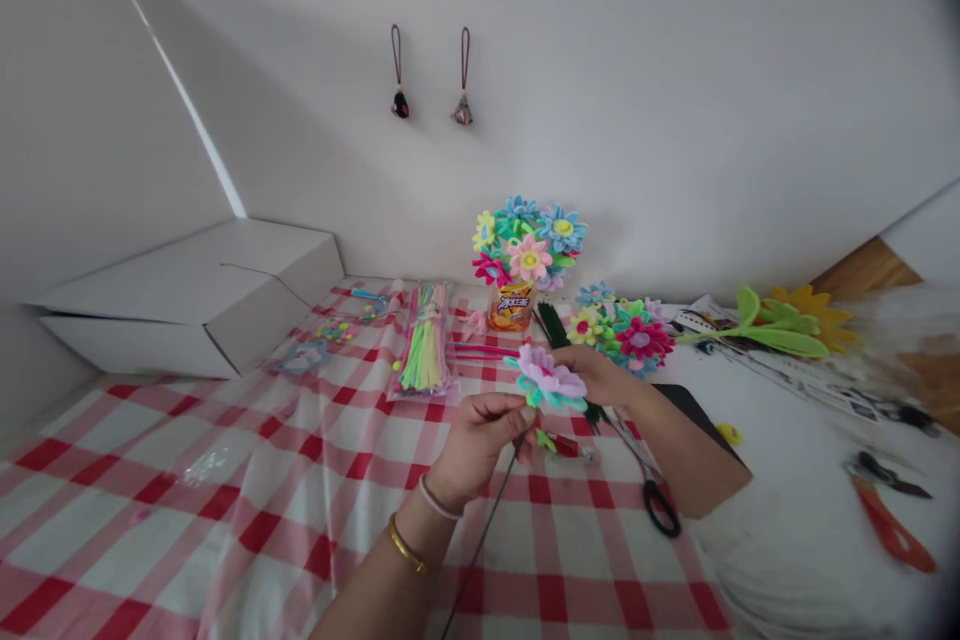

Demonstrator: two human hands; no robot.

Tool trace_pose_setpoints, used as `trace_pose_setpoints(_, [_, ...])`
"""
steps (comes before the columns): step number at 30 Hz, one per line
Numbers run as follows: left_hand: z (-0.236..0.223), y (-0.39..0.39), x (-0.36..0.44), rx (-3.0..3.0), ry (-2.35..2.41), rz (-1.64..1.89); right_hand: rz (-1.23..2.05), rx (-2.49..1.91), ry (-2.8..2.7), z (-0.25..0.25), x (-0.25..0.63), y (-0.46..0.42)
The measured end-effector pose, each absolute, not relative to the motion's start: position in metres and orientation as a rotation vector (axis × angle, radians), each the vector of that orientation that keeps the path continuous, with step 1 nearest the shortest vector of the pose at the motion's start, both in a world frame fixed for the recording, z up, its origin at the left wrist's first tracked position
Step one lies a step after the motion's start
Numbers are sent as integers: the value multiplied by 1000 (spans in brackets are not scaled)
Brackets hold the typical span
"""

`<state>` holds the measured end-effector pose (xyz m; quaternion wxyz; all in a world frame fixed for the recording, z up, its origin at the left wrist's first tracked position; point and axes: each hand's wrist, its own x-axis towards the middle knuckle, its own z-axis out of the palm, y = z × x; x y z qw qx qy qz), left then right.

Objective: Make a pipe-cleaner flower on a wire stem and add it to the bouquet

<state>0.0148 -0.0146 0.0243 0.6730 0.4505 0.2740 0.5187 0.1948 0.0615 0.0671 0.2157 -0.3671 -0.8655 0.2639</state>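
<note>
My left hand (477, 445) is closed in a pinch just under a pipe-cleaner flower (550, 379) with pale purple petals and teal leaves, holding its thin dark wire stem (486, 530), which runs down toward me. My right hand (600, 375) is curled behind the flower head and grips it from the right. Both hands hover above a red-and-white checked cloth (225, 500).
A can with a bouquet of pipe-cleaner flowers (527, 255) stands at the back. More finished flowers (626, 332) lie to its right. A pack of coloured pipe cleaners (425, 352), black scissors (658, 500), orange pliers (892, 525) and a white box (195, 295) surround the hands.
</note>
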Motion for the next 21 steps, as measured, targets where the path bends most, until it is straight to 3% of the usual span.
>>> trace_pose_setpoints(6, [24, -7, 12, 1044, 816, 1316, 423, -1016, -2620, 80, 207, 5])
trace_pose_setpoints(12, [22, -11, 17, 1295, 971, 1260, -338, -882, -2800, 114, 182, -44])
trace_pose_setpoints(15, [20, -14, 21, 1447, 1001, 1257, -548, -702, -2888, 138, 167, -32])
trace_pose_setpoints(18, [22, -19, 26, 1507, 934, 1189, -439, -538, -3005, 159, 151, 5])
trace_pose_setpoints(21, [30, -25, 27, 1412, 769, 1058, 76, -548, -3114, 163, 143, 51])
